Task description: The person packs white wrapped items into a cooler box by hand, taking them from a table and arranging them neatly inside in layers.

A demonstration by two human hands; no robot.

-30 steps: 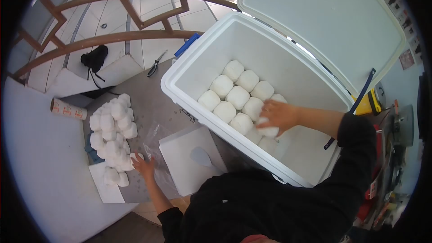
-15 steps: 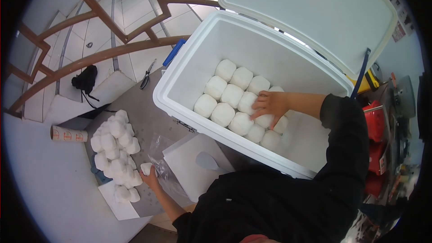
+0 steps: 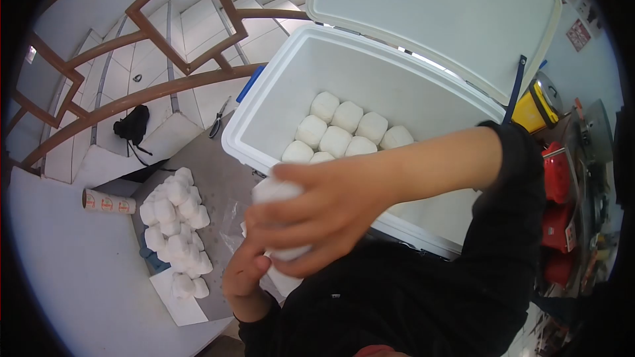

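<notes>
R hand (image 3: pixel 324 208) is up close to cam, blurred, fingers curled around a white lump (image 3: pixel 276 192); lump is mostly covered by fingers, outline fuzzy. L hand (image 3: pixel 245 277) is just below, partly behind R hand; fingers overlap w/ R's, so can't tell how far open it is or if it grips the lump too.

Cooler box (image 3: pixel 397 86) stands open, lid (image 3: pixel 430 6) tipped back, top edge cut off by frame. Inside, lumps (image 3: pixel 335 140) sit in close rows toward the L end; R forearm & hand hide the nearer rows, so no full count.

More lumps in a pile (image 3: pixel 173 208) on desk (image 3: pixel 215 162), inner ones hidden; a couple at near end rest on a white sheet (image 3: pixel 182 307). Blue item (image 3: pixel 150 258) beside pile, mostly covered, can't ID. Clear plastic (image 3: pixel 231 221) partly behind hands. Printed tube (image 3: pixel 109 202) L of pile, scissors (image 3: pixel 217 122) nr box. R edge: red items (image 3: pixel 557 178) etc., partly cut off, too cluttered to ID.
</notes>
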